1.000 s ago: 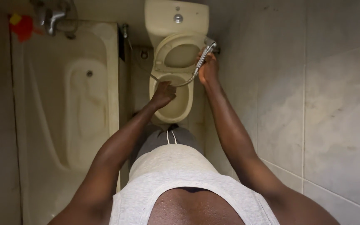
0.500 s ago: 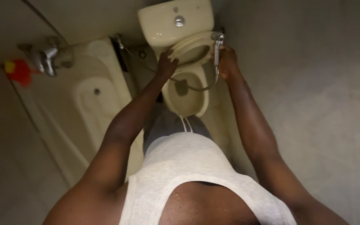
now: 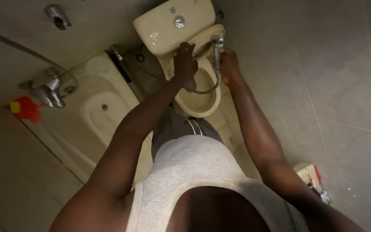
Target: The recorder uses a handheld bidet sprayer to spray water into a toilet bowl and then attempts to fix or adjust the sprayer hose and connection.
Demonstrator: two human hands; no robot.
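Observation:
A cream toilet (image 3: 202, 105) with its cistern (image 3: 164, 28) stands ahead of me, the seat raised. My right hand (image 3: 229, 64) is shut on a chrome bidet sprayer (image 3: 217, 47), held over the right rim of the bowl. Its metal hose (image 3: 207, 89) loops down across the bowl. My left hand (image 3: 184, 64) rests on the left rear rim of the toilet, fingers spread toward the cistern, with nothing in it.
A cream bathtub (image 3: 95, 111) lies to the left with a chrome tap (image 3: 48, 92) and a red and yellow sponge (image 3: 24, 109) on its edge. Grey tiled floor (image 3: 335, 86) spreads to the right. A small red and white package (image 3: 312, 176) lies on the floor near my right arm.
My left hand has moved from the bowl's middle up to the rear rim by the cistern. My right hand with the sprayer stays at the right rim. The view has tilted.

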